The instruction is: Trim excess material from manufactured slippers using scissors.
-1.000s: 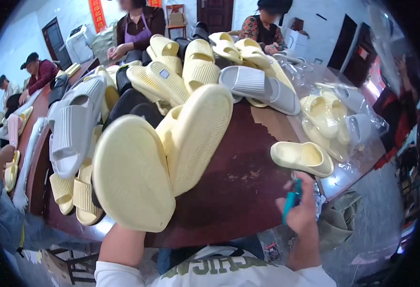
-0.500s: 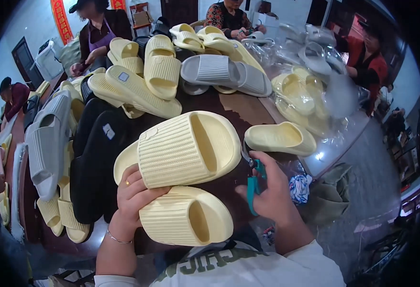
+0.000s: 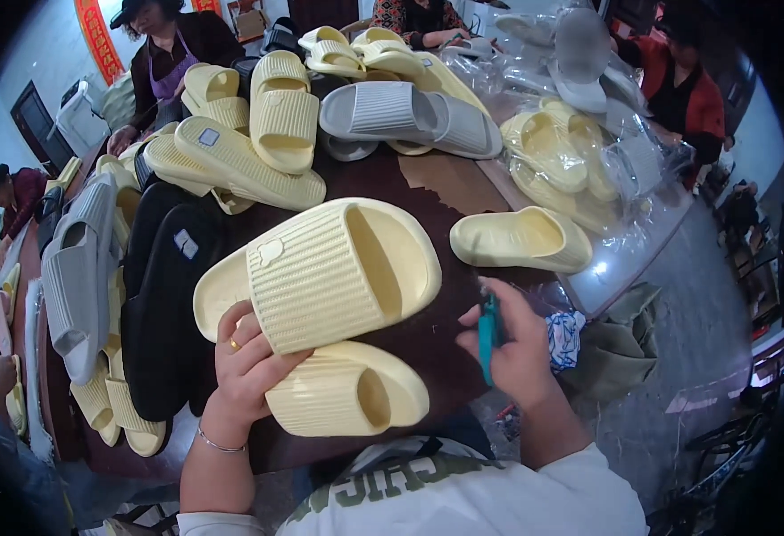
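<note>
My left hand (image 3: 254, 362) is closed round the side of a pale yellow slide slipper (image 3: 312, 277), its ribbed strap facing up with a small raised emblem. A second pale yellow slipper (image 3: 325, 397) sits just below, against the same hand; whether the fingers hold it too is hidden. My right hand (image 3: 521, 344) is wrapped round teal-handled snips (image 3: 488, 335), apart from the slippers. Their blades are mostly out of sight at this angle. Beyond that hand a single pale yellow slipper (image 3: 521, 239) without a visible strap lies on the dark table.
Yellow and grey slippers (image 3: 370, 112) are heaped at the back. Black slippers (image 3: 173, 304) and grey slippers (image 3: 79, 286) line the left. Plastic-bagged slippers (image 3: 557, 165) lie back right, near brown cardboard (image 3: 450, 183). Several people work around the table. A dark green cloth (image 3: 615, 339) hangs at right.
The held slippers have shifted slightly left, the upper one tilting so its emblem shows more fully. My right hand has turned the snips, and their handles have come closer together.
</note>
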Demonstrator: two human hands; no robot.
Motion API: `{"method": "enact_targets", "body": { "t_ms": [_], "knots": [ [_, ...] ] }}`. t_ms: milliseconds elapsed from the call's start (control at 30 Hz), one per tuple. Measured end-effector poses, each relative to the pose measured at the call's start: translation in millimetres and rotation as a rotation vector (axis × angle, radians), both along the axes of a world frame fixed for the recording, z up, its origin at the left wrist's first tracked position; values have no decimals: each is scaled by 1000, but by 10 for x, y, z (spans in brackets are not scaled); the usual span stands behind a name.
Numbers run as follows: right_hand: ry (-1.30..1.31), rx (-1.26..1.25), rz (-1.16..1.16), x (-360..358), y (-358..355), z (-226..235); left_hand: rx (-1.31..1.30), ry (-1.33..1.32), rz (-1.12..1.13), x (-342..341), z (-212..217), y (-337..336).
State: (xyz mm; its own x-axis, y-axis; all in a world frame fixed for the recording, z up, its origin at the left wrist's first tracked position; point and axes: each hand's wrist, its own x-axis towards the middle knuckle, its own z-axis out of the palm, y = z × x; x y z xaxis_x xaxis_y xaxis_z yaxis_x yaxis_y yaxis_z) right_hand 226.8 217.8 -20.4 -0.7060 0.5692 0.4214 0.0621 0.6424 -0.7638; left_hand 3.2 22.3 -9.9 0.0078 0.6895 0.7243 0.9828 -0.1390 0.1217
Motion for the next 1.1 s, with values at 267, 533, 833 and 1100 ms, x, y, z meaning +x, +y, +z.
{"method": "enact_targets", "body": {
  "t_ms": [267,533,833,1100],
  "knots": [
    [125,-743,206,-87,-259,-38,-62,93,116,18,10,71],
    [-72,-469,139,-277,-235,-304,-229,56,158,35,-56,75],
    [-246,-494,117,-329,-116,-363,-531,-256,95,-67,-146,55],
    [-206,-541,150,-343,-84,-394,-559,-479,-31,-148,-120,48]
  ]
}}
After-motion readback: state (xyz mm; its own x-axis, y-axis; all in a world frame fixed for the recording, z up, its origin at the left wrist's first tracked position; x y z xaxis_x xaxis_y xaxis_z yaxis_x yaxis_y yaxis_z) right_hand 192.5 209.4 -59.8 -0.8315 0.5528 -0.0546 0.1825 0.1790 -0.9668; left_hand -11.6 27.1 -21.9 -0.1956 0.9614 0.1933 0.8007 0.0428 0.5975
